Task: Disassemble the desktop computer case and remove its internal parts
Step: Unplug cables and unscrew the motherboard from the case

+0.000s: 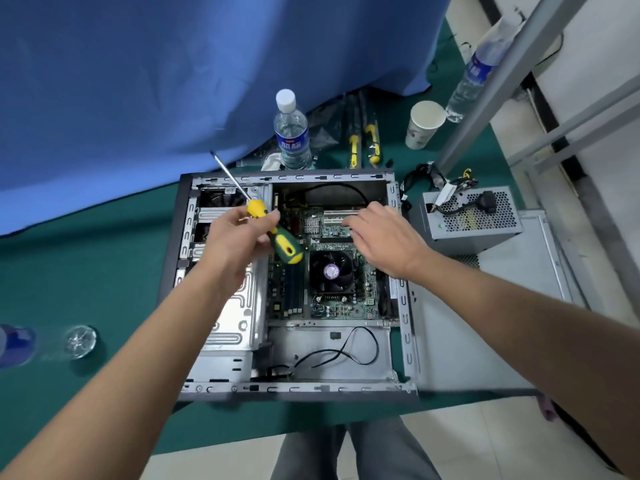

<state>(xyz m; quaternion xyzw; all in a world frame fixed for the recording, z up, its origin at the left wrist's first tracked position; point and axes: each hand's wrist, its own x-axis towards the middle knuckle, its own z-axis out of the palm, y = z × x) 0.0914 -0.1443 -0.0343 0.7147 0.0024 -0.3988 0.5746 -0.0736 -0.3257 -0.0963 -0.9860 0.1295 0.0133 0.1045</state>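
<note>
The open desktop case point(403, 306) lies flat on the green table. Inside it sit the green motherboard point(332, 303), a black CPU fan point(330, 271) and a silver drive cage point(235, 323). My left hand point(235, 240) grips a yellow-and-green screwdriver point(277, 237) above the case, its shaft pointing up and to the far left. My right hand point(384, 237) hovers over the upper part of the motherboard with its fingers spread and reaching down toward the slots. The removed grey power supply point(471, 220) stands to the right of the case with its cables.
A water bottle point(292, 133) stands just behind the case, and two more screwdrivers point(363, 140) and a paper cup point(424, 124) lie farther back. Another bottle point(41, 342) lies at the left. The side panel point(485, 323) lies on the right. A metal frame point(485, 98) rises at right.
</note>
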